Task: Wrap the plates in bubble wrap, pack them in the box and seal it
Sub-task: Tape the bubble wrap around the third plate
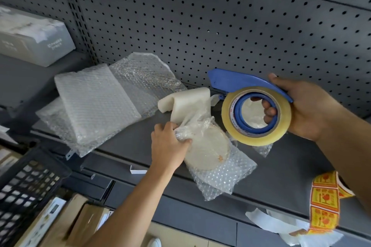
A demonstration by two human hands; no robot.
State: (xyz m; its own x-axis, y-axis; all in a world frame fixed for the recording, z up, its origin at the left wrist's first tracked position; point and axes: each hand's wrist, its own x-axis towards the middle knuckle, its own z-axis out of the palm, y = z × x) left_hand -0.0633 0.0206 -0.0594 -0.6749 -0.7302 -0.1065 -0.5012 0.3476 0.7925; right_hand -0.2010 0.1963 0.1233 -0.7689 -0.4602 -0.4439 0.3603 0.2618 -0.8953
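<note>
Plate: round, off-white, small brownish mark near its lower right edge. It lies flat on the grey shelf, mid-frame, partly covered by clear bubble wrap. The wrap spreads out under the plate toward the shelf's front edge and is bunched up over the plate's upper left side. The plate face shows through the plastic.

Left hand: fingers curled, gripping the bunched wrap at the plate's left rim and pressing it down on the plate.

Right hand: raised above the shelf, just right of the plate, closed round the handle of a blue tape dispenser; the fingers show through the core. The tape roll is clear-yellowish and mounted on the dispenser, hanging over the plate's upper right edge. The dispenser nose points left.

White foam piece: bent, just behind the plate, touching the wrap.

Folded stack of bubble wrap: left on the shelf, apart from the plate, with looser sheets under and behind it.

Pegboard: dark grey, forms the shelf's back wall.

Grey box: far left, on a higher level.

Roll of orange-yellow stickers: front right of the shelf, with white paper beside it.

Black crate and cardboard boxes: below, lower left. The flaps' state is unclear.
</note>
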